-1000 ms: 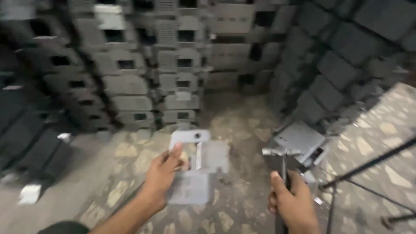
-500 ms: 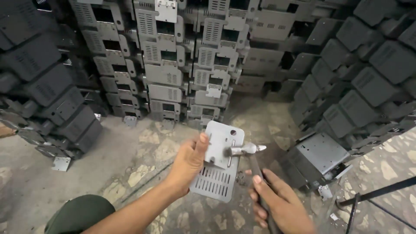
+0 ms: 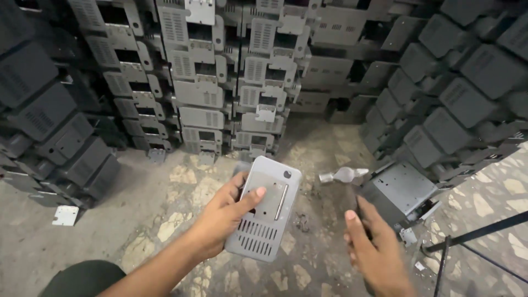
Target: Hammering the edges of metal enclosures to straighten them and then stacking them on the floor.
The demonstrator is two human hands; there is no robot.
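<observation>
I saw tall stacks of grey metal casings (image 3: 220,71) walling a stained stone floor (image 3: 165,220), 1 loose casing (image 3: 399,192) lying right, a small white plate (image 3: 65,215) left.

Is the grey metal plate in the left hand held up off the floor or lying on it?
Held up: the left hand grips the grey metal plate by its edge, thumb across its face, floor visible below.

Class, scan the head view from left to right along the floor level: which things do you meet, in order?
Small white plate on the floor → left hand → grey vented metal plate → hammer head → right hand → grey metal box lying on the floor → thin black rods.
</observation>
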